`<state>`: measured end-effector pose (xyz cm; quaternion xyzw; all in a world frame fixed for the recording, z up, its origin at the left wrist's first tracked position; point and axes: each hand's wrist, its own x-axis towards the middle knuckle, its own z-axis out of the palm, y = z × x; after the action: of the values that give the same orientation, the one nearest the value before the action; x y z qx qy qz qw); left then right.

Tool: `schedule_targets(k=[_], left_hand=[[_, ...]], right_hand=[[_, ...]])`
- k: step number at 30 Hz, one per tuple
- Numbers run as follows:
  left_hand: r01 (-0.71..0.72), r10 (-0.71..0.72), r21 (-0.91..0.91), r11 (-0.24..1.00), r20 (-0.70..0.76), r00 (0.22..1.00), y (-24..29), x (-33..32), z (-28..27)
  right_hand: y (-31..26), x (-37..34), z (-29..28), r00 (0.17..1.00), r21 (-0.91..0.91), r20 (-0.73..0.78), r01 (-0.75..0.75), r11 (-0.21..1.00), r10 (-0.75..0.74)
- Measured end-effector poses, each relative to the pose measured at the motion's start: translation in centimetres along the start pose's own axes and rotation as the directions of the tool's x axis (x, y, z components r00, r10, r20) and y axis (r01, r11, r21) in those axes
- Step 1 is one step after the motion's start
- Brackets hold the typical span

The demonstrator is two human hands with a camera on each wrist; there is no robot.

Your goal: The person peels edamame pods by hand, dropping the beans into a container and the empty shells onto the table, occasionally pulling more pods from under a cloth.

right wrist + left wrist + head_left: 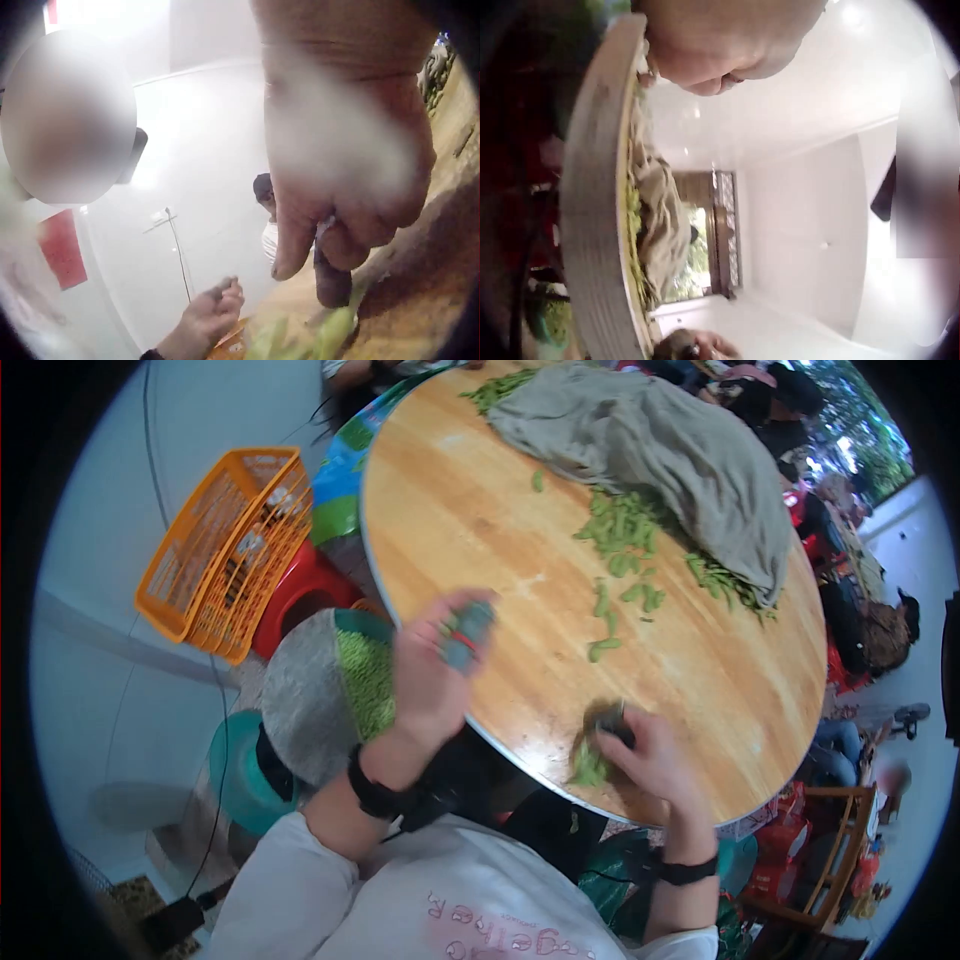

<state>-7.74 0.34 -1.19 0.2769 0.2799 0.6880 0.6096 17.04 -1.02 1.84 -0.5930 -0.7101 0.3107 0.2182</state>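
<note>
The left hand (425, 685) was raised at the near left edge of the round wooden worktop (500, 560). Grey-green material (478, 620) with a red band was seen about its fingers; because of blur, it could not be told whether these were parted or gripping. The right hand (655, 755) was lowered to the near side of the worktop, its fingers curled and a dark covering (334, 285) worn on a fingertip. Green pods (588, 765) were placed right by that fingertip, but whether any was pinched could not be told. More pods were scattered across the middle of the worktop, and a larger heap was partly covered by a grey cloth (640, 440). Shelled beans (365, 670) were held in a container beside the worktop, near the left hand.
</note>
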Motion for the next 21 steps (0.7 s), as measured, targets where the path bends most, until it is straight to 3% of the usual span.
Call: schedule_targets(k=[1,2,4,6,7,8,9,10,12,13,15,16,17,18,20,21], left_hand=[[-0.187,0.237,0.275,0.943,-0.158,0.959,0.3,0.5,-1.1],[-0.214,0.252,0.167,0.963,-0.258,0.933,1.6,1.0,-3.1],[-0.244,0.279,0.156,0.957,-0.27,0.922,2.4,1.8,-9.9],[-0.037,0.142,0.324,0.945,-0.308,0.941,1.7,2.3,-16.4],[-0.038,0.149,0.332,0.943,-0.314,0.938,0.7,2.0,-18.9],[0.22,0.032,0.708,0.671,-0.324,0.946,-0.4,1.7,-21.3],[0.389,-0.067,0.897,0.209,-0.384,0.921,-1.2,1.7,-22.7],[0.391,-0.064,0.896,0.209,-0.386,0.92,-1.5,1.8,-23.2],[0.186,0.282,0.981,-0.053,-0.164,0.945,-1.8,1.3,-23.6],[0.193,0.285,0.98,-0.05,-0.171,0.943,-1.3,1.6,-23.6],[0.045,0.404,0.991,0.122,-0.091,0.91,0.9,2.4,-23.0],[0.049,0.405,0.992,0.12,-0.094,0.909,2.0,2.2,-21.5],[0.006,0.387,0.875,0.484,-0.22,0.895,2.9,2.3,-19.1],[-0.045,0.321,0.63,0.775,-0.331,0.887,3.6,2.4,-16.7],[-0.142,0.221,0.333,0.932,-0.21,0.952,4.5,1.8,-12.4],[-0.108,0.136,0.241,0.964,-0.099,0.986,4.8,1.5,-10.2]], right_hand=[[-1.3,-0.1,-1.7,0.967,-0.016,0.254,0.036,0.999,-0.031],[-1.8,0.2,-2.4,0.869,-0.016,0.49,0.079,0.997,-0.06],[-1.3,1.5,-1.8,0.988,0.044,0.155,-0.012,0.999,0.005],[1.9,4.7,-1.3,0.989,-0.148,-0.051,0.127,0.981,-0.136],[1.1,5.6,-1.0,0.989,-0.14,-0.045,0.134,0.981,-0.141],[-0.2,6.3,-0.8,0.982,-0.2,-0.037,0.172,0.965,-0.183],[-0.9,6.8,-0.7,0.974,-0.262,-0.028,0.21,0.942,-0.225],[-0.9,7.3,-0.6,0.973,-0.261,-0.026,0.213,0.942,-0.228],[-0.6,7.6,-0.3,0.906,-0.453,0.038,0.392,0.801,-0.422],[-0.8,7.6,-0.2,0.904,-0.453,0.045,0.397,0.798,-0.424],[-1.1,7.2,0.0,0.933,-0.482,0.009,0.32,0.816,-0.361],[-0.8,7.1,0.2,0.932,-0.478,0.012,0.324,0.816,-0.362],[-0.2,7.0,0.4,0.969,-0.497,-0.072,0.169,0.851,-0.235],[0.3,6.9,0.4,0.982,-0.502,-0.158,0.009,0.865,-0.101],[1.0,6.2,0.1,0.975,-0.53,-0.163,0.041,0.847,-0.149],[1.1,5.9,-0.1,0.964,-0.561,-0.17,0.074,0.825,-0.202]])
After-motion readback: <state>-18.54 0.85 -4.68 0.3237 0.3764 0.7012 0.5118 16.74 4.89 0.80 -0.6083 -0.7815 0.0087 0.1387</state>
